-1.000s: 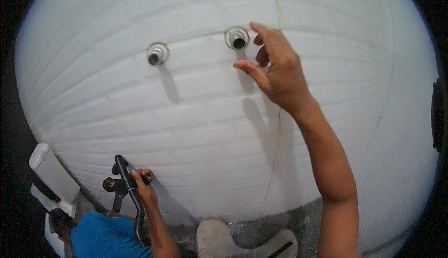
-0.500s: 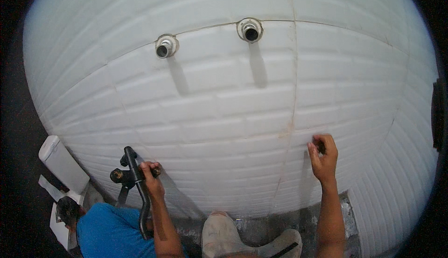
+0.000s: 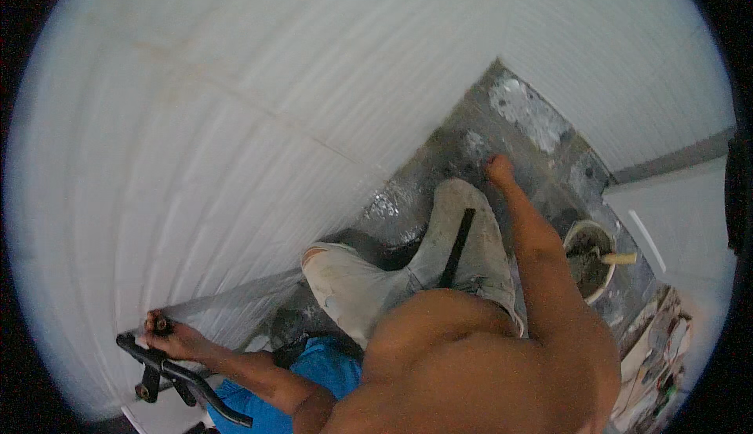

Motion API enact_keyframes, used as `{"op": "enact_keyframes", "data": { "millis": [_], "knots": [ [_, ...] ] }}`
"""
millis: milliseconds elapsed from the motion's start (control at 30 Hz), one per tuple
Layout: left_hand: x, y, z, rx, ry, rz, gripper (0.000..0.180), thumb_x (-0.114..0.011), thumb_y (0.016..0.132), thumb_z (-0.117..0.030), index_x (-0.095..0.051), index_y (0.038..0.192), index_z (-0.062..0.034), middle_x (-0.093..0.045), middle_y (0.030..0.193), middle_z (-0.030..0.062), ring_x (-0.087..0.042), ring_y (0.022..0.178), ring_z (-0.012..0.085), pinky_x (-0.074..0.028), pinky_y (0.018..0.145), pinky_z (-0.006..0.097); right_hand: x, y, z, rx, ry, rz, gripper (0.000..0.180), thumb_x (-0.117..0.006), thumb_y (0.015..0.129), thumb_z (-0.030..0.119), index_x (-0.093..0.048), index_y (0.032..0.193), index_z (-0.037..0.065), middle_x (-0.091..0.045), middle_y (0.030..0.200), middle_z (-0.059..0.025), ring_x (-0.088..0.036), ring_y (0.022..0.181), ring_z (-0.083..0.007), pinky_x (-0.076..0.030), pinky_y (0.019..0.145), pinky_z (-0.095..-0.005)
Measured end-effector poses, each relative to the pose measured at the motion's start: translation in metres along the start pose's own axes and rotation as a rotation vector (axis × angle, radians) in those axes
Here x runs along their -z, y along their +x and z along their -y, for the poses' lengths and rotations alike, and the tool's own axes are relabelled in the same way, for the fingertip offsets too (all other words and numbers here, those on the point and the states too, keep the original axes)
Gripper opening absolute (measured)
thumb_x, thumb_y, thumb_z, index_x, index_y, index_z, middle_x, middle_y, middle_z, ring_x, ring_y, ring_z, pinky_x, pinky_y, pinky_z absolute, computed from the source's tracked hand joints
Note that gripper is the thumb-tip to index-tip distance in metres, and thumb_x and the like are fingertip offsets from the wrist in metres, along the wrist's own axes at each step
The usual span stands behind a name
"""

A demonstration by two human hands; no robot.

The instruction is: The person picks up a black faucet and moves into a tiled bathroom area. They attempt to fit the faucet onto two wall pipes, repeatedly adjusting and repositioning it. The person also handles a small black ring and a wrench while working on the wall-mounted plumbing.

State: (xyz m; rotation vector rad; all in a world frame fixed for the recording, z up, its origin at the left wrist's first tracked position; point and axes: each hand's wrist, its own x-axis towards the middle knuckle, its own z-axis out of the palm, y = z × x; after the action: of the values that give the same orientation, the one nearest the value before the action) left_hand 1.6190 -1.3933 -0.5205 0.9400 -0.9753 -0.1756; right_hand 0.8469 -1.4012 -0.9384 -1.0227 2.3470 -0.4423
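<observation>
My left hand is closed around one end of a black wall-mount mixer tap with a curved spout and brass-coloured threaded inlets, close to the white tiled wall. My right hand reaches down over the wet grey floor, near the wall corner and beyond my knee. Its fingers are curled, and what they hold, if anything, is too small to make out.
A bucket of grey mortar with a wooden-handled tool stands right of my right arm. A white panel and a debris pile lie further right. A person's blue shirt shows at lower left.
My view has swung down and right to the floor, so the two wall pipes have left it. My right hand has lowered from the wall towards the floor; the left still holds the mixer tap.
</observation>
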Motion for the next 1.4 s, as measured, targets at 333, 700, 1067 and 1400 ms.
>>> {"op": "enact_keyframes", "data": {
  "millis": [333,700,1067,1400],
  "knots": [
    [0.012,0.017,-0.018,-0.072,-0.027,-0.088,0.031,-0.054,0.102,-0.026,-0.055,0.113,0.0031,-0.066,0.099,0.0140,-0.059,0.108,0.0255,-0.048,0.096,0.040,-0.063,0.003,0.009,0.102,-0.002,0.132,0.049,-0.074,0.081,0.020,-0.057,0.123,0.003,-0.062,0.124,-0.0232,-0.060,0.115,-0.0402,-0.048,0.097,-0.0481],
    [-0.062,-0.043,-0.036,-0.019,-0.103,-0.216,0.026,-0.051,0.105,-0.029,-0.056,0.091,-0.0074,-0.057,0.083,0.0029,-0.057,0.085,0.0179,-0.048,0.082,0.033,0.006,0.024,0.093,0.216,1.123,-0.022,0.023,-0.073,0.086,0.014,-0.062,0.104,0.005,-0.062,0.078,-0.0054,-0.060,0.067,-0.0172,-0.052,0.063,-0.0347],
    [-0.098,-0.054,-0.034,0.019,-0.292,-0.250,0.019,-0.055,0.103,-0.024,-0.053,0.093,-0.0084,-0.054,0.082,0.0025,-0.055,0.079,0.0144,-0.052,0.079,0.035,0.372,-0.264,0.483,1.832,0.796,-0.700,0.030,-0.081,0.076,0.002,-0.066,0.102,0.001,-0.066,0.093,-0.0110,-0.062,0.078,-0.0204,-0.051,0.068,-0.0300],
    [-0.103,-0.056,-0.034,0.023,-0.277,-0.267,0.026,-0.057,0.103,-0.029,-0.054,0.088,-0.0079,-0.054,0.081,0.0024,-0.055,0.077,0.0137,-0.053,0.080,0.034,0.406,-0.338,0.594,1.989,0.614,-0.914,0.026,-0.077,0.084,0.013,-0.064,0.103,0.001,-0.063,0.093,-0.0132,-0.067,0.079,-0.0234,-0.054,0.064,-0.0339]
  ]
}}
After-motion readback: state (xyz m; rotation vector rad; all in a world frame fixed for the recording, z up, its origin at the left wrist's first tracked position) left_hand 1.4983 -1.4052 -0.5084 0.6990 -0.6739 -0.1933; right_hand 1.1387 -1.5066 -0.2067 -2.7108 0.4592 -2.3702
